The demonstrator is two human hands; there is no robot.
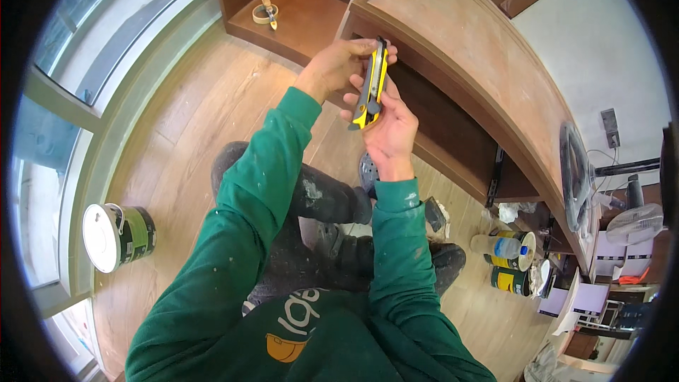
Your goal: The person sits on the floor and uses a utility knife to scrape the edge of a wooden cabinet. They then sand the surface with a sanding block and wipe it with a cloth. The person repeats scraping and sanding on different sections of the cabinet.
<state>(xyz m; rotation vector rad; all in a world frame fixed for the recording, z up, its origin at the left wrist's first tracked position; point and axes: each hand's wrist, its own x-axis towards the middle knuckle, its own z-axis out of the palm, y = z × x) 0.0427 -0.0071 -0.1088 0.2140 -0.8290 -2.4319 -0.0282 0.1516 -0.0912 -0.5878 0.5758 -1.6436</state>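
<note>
Slim yellow-and-black plastic-looking utility knife (373,88) is being clasped by bent fingers, left hand (331,67) and right hand (396,127). Being judged light, rigid, best gripped mid-handle.

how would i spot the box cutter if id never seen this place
Find the long wooden cabinet at the upper right. In front of its open side, the right hand holds the box cutter, with the left hand at its upper end. It is the slim yellow-and-grey tool, unlike the brush and tape roll on the shelf.
</note>
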